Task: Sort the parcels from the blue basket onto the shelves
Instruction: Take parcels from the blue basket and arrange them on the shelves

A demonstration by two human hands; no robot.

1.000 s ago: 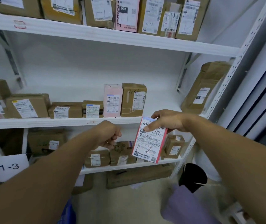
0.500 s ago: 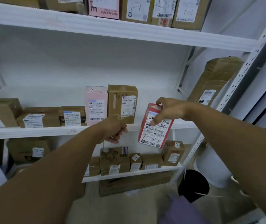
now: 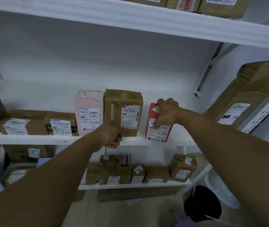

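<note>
My right hand (image 3: 167,112) grips the top of a red parcel with a white label (image 3: 157,131). The parcel stands upright at the front edge of the middle shelf (image 3: 32,139), a gap to the right of a tall brown box (image 3: 124,112); whether it rests on the board I cannot tell. My left hand (image 3: 112,136) is curled in a fist in front of the shelf edge, below the brown box, and a thin dark pen (image 3: 105,151) sticks out under it. The blue basket is out of view.
A pink box (image 3: 89,112) and flat brown parcels (image 3: 25,125) fill the middle shelf to the left. A large brown parcel (image 3: 248,95) leans at the right. Small boxes (image 3: 182,167) line the lower shelf. A black bin (image 3: 202,203) stands on the floor.
My right hand has carried the red parcel up and forward from below the shelf edge to the middle shelf. My view has moved closer to the shelves. My left fist stayed near the shelf edge.
</note>
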